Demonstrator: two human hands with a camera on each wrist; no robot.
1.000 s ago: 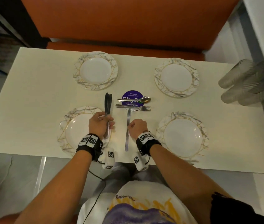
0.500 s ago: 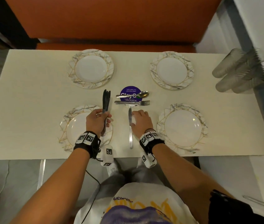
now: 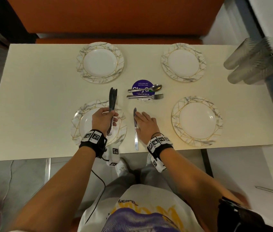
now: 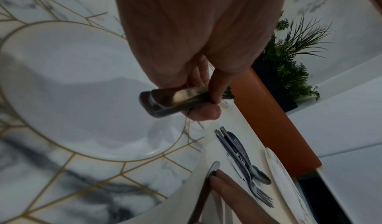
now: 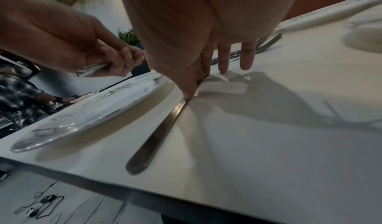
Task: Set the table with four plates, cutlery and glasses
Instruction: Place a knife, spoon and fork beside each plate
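Note:
Four marble-rimmed plates sit on the cream table: far left (image 3: 99, 62), far right (image 3: 183, 62), near right (image 3: 196, 120), near left (image 3: 82, 124). My left hand (image 3: 110, 115) hovers over the near-left plate and grips a bundle of knives (image 3: 112, 97) by the handles (image 4: 171, 100), blades pointing away. One knife (image 3: 136, 139) lies on the table just right of that plate, handle toward me (image 5: 157, 134). My right hand (image 3: 140, 116) rests flat beside it, with straight fingertips (image 5: 192, 90) touching its blade end.
Spoons (image 3: 155, 87) and forks (image 3: 149, 96) lie across a purple round sticker (image 3: 141, 85) at the table's middle. Several clear glasses (image 3: 254, 61) stand off the table's right end. An orange bench (image 3: 115, 19) runs along the far side.
My right hand has uncurled from the single knife and now lies flat along it on the table. The left hand still holds the knife bundle over the near-left plate.

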